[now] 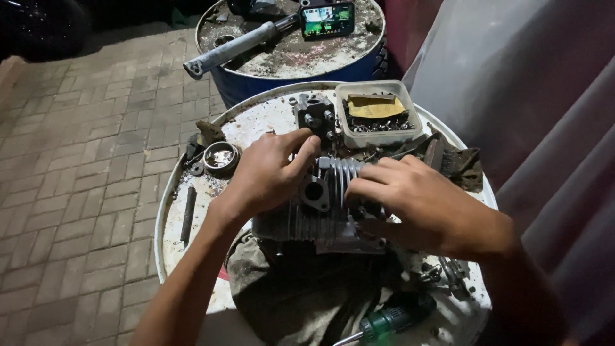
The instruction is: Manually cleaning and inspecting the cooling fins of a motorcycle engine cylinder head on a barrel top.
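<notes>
Steadying the finned cylinder [320, 205] on the drum [170, 211] with both hands.
Our left hand [266, 176] pinches its top; our right hand [410, 198] clasps the fins; we'd keep it level.

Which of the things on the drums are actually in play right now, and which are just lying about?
In play: left hand and right hand, both on the finned engine cylinder; grey rag beneath it.

Lying about: plastic tub of small parts, green-handled screwdriver, metal cup, phone, grey tube on the far drum.
</notes>
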